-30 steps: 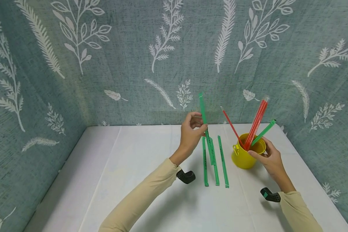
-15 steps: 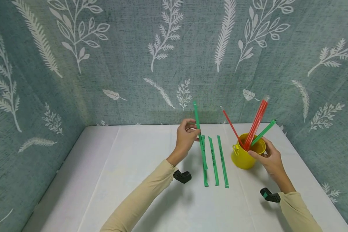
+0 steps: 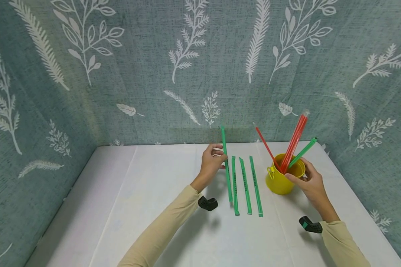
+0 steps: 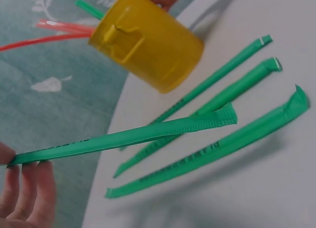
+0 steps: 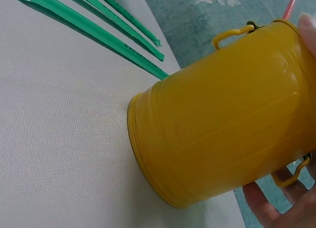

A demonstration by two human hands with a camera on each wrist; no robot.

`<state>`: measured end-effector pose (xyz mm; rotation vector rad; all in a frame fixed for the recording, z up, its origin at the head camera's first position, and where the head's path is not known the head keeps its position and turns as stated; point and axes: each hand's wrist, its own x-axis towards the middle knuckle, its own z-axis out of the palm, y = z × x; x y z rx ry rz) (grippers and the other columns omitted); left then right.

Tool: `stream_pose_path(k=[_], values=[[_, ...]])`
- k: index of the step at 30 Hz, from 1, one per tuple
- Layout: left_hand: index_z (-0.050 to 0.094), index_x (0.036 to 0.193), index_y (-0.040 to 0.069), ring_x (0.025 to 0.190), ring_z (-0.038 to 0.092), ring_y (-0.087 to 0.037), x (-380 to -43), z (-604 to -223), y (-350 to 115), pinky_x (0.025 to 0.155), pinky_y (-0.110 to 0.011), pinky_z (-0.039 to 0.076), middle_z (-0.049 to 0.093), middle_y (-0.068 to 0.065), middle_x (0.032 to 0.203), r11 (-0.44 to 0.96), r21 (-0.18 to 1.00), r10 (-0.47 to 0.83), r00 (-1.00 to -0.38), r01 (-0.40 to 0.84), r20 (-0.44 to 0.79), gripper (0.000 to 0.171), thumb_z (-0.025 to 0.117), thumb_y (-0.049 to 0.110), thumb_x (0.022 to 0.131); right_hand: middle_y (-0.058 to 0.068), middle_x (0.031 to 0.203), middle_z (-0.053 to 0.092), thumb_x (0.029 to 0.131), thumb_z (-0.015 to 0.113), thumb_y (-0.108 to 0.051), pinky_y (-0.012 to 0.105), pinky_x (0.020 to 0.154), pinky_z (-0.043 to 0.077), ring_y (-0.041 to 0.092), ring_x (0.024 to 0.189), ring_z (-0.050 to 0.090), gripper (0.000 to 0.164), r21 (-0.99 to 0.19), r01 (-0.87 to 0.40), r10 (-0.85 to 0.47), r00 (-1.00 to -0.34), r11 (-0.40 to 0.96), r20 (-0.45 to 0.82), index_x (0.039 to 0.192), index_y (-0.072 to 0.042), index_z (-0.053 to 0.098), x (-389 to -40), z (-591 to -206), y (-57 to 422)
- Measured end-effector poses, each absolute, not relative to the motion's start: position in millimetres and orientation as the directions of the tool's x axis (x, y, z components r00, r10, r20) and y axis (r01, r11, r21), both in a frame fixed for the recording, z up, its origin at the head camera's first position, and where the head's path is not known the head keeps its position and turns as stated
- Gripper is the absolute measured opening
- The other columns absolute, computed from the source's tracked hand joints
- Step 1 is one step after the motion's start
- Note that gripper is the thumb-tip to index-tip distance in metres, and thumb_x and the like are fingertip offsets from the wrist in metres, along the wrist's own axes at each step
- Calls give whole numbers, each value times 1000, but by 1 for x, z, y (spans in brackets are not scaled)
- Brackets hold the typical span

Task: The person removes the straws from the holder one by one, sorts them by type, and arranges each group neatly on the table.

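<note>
My left hand [image 3: 211, 162] pinches a green paper-wrapped straw [image 3: 228, 181] near its middle and holds it tilted above the white table. In the left wrist view, the held straw [image 4: 123, 139] passes over three more green wrapped straws lying side by side; in the head view the nearest lying straw [image 3: 235, 185] is just right of the held one. My right hand [image 3: 314, 185] grips the rim of a small yellow bucket [image 3: 280, 184], thumb at the front edge. Standing in the bucket are a clear-wrapped red bundle [image 3: 294, 142], a thin red straw [image 3: 265, 142] and a green straw [image 3: 304, 151].
The white-covered table [image 3: 147, 207] meets a grey-green leaf-print cloth [image 3: 147, 74] at the back and sides. Small loop handles, one of them a yellow loop [image 5: 232, 35], stick out from the bucket's sides. Black wrist devices, such as the left wrist device [image 3: 208, 204], hang near the table.
My left hand has moved left and down with the green straw, from above the lying straws to their left side. My right hand and the bucket have stayed in place.
</note>
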<state>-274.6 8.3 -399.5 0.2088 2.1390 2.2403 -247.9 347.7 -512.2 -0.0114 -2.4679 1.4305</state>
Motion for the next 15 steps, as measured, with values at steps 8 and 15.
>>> stream_pose_path(k=[8, 15], values=[[52, 110, 7, 73, 60, -28, -289, -431, 10, 60, -48, 51, 53, -13, 91, 5, 1000, 104, -994, -20, -20, 34, 59, 2, 78, -7, 132, 38, 78, 64, -37, 6, 79, 37, 12, 113, 38, 69, -855, -146, 152, -956, 498, 252, 135, -37, 27, -246, -511, 346], [53, 106, 10, 67, 60, -22, -295, -448, 13, 55, -43, 53, 54, -11, 89, 96, 993, 72, -994, -73, -80, 30, 61, 5, 77, -7, 131, 39, 77, 65, -36, 5, 79, 37, 11, 112, 39, 68, -854, -155, 151, -954, 496, 261, 135, -37, 28, -246, -508, 344]])
